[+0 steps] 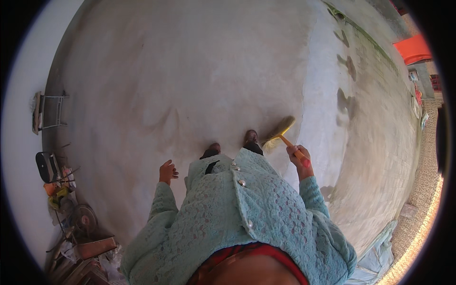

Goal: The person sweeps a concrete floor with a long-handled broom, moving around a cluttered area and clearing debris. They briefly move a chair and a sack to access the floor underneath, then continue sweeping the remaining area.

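Observation:
My right hand grips the orange handle of a short straw broom, whose bristles touch the grey concrete floor just right of my feet. At my left side, my left hand hangs holding nothing, its fingers loosely curled and apart. I wear a pale green lace garment that fills the lower middle of the view.
A metal frame leans by the white wall on the left. Below it lie a dark box, a round fan-like object and assorted clutter. An orange object sits far right, and a sheet lies at lower right.

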{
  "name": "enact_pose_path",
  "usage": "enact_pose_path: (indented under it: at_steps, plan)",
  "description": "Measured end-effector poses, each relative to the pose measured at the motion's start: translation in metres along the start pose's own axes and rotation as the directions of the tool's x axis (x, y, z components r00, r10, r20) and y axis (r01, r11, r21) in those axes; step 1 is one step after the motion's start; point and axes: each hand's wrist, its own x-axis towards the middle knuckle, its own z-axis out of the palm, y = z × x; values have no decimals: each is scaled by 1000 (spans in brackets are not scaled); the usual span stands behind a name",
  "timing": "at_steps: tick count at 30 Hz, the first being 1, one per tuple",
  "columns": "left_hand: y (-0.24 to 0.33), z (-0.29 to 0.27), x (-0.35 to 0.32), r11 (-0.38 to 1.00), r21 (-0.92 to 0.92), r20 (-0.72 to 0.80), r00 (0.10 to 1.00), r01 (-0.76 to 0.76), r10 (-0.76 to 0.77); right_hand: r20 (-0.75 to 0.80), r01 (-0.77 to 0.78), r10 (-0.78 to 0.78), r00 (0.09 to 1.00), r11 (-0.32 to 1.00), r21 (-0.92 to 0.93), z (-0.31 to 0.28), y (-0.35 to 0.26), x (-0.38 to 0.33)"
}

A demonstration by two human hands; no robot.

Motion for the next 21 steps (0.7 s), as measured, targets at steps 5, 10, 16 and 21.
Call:
enact_pose_path:
  at_steps: [5,10,16,21]
  plan:
    - [-43,10,-73,996,48,-142,988,70,-63,32,-142,144,989,987,-78,88,9,89]
    - [-191,4,-70,599,681,160,883,-422,440,98,-248,295,951,911,-330,130,-1,87]
    - [-226,72,-67,350,651,226,613,-673,757,-79,-240,288,954,583,-776,167,23,68]
    - [-211,114,-86,965,-216,-55,985,150,-166,47,-31,163,985,443,-896,178,55,19]
